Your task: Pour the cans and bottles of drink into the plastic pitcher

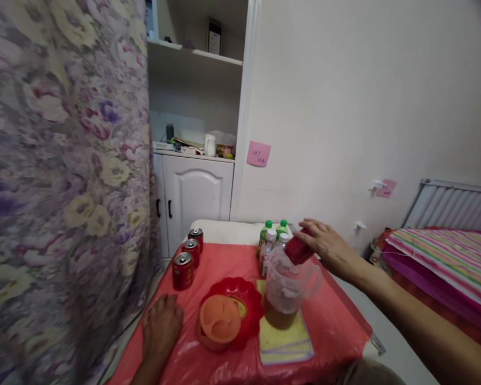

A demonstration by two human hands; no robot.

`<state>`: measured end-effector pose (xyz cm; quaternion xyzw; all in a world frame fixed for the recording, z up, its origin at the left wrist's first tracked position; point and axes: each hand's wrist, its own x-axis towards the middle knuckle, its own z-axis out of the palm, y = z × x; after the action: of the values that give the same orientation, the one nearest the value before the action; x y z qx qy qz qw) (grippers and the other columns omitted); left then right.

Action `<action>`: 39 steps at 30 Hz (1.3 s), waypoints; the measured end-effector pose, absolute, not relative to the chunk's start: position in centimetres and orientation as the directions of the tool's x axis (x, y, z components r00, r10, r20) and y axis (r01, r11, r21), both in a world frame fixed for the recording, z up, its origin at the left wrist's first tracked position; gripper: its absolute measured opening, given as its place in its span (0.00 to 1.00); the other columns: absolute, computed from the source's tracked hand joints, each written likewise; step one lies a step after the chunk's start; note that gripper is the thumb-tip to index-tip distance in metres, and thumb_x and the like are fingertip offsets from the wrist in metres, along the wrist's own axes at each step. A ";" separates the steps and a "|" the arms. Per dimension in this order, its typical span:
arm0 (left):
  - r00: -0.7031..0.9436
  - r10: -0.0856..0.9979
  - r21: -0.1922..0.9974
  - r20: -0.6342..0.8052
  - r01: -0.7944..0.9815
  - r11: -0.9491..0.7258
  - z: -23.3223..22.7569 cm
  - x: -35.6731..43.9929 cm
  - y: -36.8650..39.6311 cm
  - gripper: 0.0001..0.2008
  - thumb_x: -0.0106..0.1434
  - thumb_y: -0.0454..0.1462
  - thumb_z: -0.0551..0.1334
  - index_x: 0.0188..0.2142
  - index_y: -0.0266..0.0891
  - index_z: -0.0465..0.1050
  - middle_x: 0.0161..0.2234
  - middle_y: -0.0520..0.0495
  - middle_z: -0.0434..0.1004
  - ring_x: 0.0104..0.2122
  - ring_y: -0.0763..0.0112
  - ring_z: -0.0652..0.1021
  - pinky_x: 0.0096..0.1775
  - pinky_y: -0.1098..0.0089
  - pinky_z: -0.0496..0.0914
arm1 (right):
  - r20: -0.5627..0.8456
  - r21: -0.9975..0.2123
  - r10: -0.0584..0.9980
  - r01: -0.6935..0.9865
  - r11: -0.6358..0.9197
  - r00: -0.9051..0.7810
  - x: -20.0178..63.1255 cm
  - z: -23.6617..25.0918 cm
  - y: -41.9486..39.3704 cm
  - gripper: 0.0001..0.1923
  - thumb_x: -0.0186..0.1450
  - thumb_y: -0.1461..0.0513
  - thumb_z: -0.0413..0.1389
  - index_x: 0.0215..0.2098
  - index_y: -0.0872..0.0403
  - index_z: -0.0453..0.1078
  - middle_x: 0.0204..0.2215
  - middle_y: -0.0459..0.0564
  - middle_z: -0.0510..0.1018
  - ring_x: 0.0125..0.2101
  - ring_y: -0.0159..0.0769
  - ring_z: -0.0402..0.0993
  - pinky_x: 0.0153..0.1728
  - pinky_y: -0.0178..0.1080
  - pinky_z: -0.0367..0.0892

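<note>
My right hand (315,239) is closed around a small red container (297,250), tilted over the mouth of a clear plastic pitcher (282,286). Whether it is a can or a cup I cannot tell. Brown liquid (281,316) fills the pitcher's lower part, and the pitcher stands on a folded yellow cloth (284,345). On the red table cover (224,259), my left hand (162,323) lies open with nothing in it. Nearest to it are a red can (183,271) and an orange divided dish (224,321), which overlaps a red scalloped plate (251,299).
Two more cans, a middle one (191,251) and a far one (196,236), line the table's left side. Behind the pitcher stand several bottles, including a green-capped one (268,227) and a white-capped one (269,240). A floral curtain (68,187) hangs at left.
</note>
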<state>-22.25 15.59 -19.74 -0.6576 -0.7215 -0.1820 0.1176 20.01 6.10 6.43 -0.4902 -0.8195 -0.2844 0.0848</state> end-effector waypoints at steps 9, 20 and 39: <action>-0.094 0.915 0.102 0.393 0.993 0.058 -19.6 -22.4 15.8 0.22 0.69 0.35 0.45 0.54 0.33 0.71 0.57 0.35 0.74 0.54 0.54 0.75 0.53 0.58 0.64 | 0.379 0.434 0.743 0.815 0.383 -0.551 18.8 6.6 6.4 0.23 0.69 0.71 0.47 0.61 0.54 0.64 0.59 0.62 0.70 0.62 0.54 0.61 0.56 0.52 0.67; -0.096 0.920 0.111 0.380 0.992 0.058 -19.3 -22.2 15.5 0.23 0.69 0.36 0.45 0.55 0.32 0.71 0.58 0.34 0.73 0.55 0.52 0.74 0.54 0.55 0.64 | 0.380 0.437 0.748 0.819 0.373 -0.543 19.2 6.0 6.5 0.25 0.68 0.72 0.48 0.61 0.53 0.64 0.60 0.62 0.70 0.62 0.54 0.61 0.55 0.53 0.66; -0.092 0.925 0.106 0.369 0.993 0.056 -19.2 -22.4 15.6 0.22 0.69 0.37 0.45 0.55 0.32 0.71 0.58 0.33 0.73 0.54 0.51 0.75 0.53 0.55 0.64 | 0.488 0.415 0.744 0.871 0.262 -0.456 21.6 3.8 6.4 0.30 0.66 0.73 0.49 0.64 0.48 0.61 0.61 0.59 0.69 0.63 0.51 0.60 0.60 0.58 0.59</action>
<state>-22.35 15.55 -19.16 -0.6662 -0.7196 -0.1675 0.1016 21.61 6.42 3.81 -0.5125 -0.7883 -0.3263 0.0973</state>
